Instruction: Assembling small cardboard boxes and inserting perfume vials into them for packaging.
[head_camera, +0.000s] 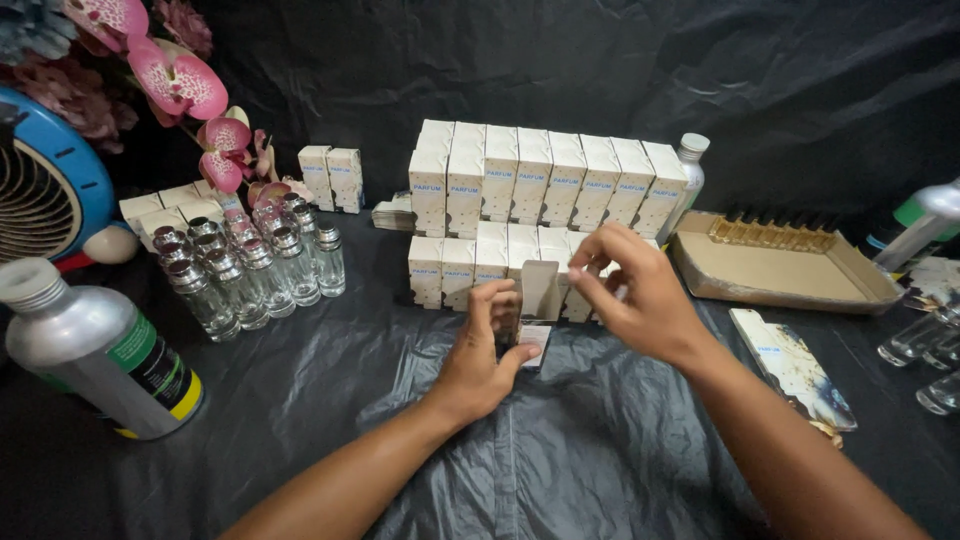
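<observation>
On a bench (300, 400) draped in black plastic, before stacked cream boxes (545, 185), the left hand (480, 360) grips a small cream carton (533, 300) upright at centre, while the right hand (630, 290) pinches its open top flap.

Light falls from above and in front of me, moderately bright at the centre and dim toward the edges. The black plastic sheet (600, 440) under my arms shows soft grey sheen on its creases; the dark backdrop (700, 70) swallows most light. Glare sits on the aluminium bottle (95, 345) and on the caps of the glass bottles (250, 265). The stacked cream boxes (545, 185) are the brightest area. My right hand (635, 295) is slightly motion-blurred at the fingertips; my left hand (480, 355) is sharper. Wide-angle distortion bends things at the frame edges.
</observation>
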